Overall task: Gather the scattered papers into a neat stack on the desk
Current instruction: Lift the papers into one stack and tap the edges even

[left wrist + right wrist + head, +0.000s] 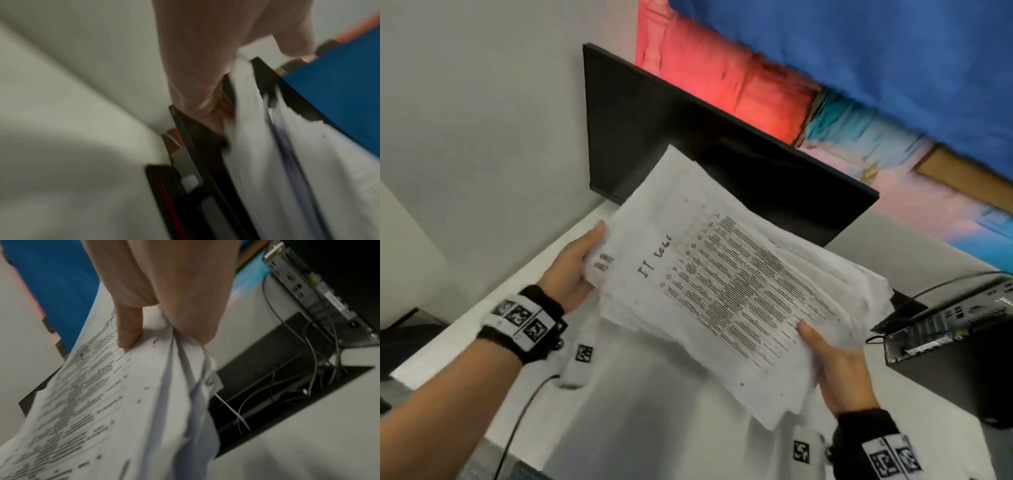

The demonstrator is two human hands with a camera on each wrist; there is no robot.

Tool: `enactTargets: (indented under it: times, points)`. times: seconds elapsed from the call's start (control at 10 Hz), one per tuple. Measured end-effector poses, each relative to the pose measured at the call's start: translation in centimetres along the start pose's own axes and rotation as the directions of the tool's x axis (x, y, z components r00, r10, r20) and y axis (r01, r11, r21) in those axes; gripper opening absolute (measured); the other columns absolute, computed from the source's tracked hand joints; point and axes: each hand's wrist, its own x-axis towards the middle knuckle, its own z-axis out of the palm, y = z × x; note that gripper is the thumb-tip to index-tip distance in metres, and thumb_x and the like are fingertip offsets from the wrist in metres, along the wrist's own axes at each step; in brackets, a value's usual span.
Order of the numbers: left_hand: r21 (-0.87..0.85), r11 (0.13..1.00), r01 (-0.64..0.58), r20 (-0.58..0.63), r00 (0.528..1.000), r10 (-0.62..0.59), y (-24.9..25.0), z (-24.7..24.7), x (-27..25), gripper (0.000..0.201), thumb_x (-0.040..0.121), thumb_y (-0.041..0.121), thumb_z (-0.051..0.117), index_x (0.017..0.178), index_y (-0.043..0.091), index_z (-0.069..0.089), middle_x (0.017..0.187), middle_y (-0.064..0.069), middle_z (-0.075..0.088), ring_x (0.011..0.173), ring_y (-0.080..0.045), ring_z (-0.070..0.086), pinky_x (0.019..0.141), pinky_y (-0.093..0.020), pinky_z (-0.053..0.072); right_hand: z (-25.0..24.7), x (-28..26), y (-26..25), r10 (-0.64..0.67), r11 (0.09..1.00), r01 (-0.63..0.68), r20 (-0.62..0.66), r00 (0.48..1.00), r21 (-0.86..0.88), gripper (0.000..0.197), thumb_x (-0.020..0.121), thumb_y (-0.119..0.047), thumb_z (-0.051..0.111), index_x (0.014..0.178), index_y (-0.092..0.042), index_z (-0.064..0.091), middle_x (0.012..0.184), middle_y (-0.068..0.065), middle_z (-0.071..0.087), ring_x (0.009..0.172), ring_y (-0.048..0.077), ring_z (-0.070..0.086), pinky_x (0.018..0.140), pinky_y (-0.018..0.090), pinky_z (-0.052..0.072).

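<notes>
A loose bundle of white papers, the top sheet printed with a table and handwriting, is held up above the white desk. My left hand grips its left edge, thumb on top. My right hand holds the near right edge, thumb on the printed sheet. In the right wrist view the right hand pinches the papers, whose edges are uneven. In the blurred left wrist view the left hand clasps the papers.
A black monitor stands just behind the papers. A small computer with cables sits at the right beside a desk cable opening. A white tagged device with a black cable lies on the desk below my left wrist.
</notes>
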Motion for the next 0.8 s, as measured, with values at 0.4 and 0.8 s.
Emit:
enactTargets:
  times: [0.4, 0.8]
  points:
    - [0.268, 0.94, -0.21, 0.202, 0.967, 0.158, 0.1, 3.9, -0.8, 0.043, 0.076, 0.013, 0.085, 0.117, 0.011, 0.073, 0.116, -0.014, 0.077, 0.109, -0.03, 0.074, 0.093, -0.046, 0.058, -0.9, -2.0, -2.7, -0.275, 0.955, 0.265, 0.059, 0.96, 0.134, 0.017, 0.072, -0.007, 0.072, 0.085, -0.012, 0.082, 0.09, -0.001, 0.081, 0.088, 0.012, 0.076, 0.087, 0.03, 0.059]
    - [0.575, 0.803, -0.154, 0.067, 0.988, 0.142, -6.4, 0.5, 1.8, 0.046, 0.068, 0.012, 0.091, 0.11, 0.015, 0.073, 0.107, 0.0, 0.077, 0.102, -0.016, 0.072, 0.08, -0.015, 0.055, 0.6, 0.1, 2.6, -0.167, 0.986, 0.164, 0.153, 0.974, 0.034, 0.039, 0.091, 0.0, 0.065, 0.109, -0.032, 0.078, 0.101, -0.01, 0.08, 0.089, -0.001, 0.073, 0.083, 0.015, 0.052]
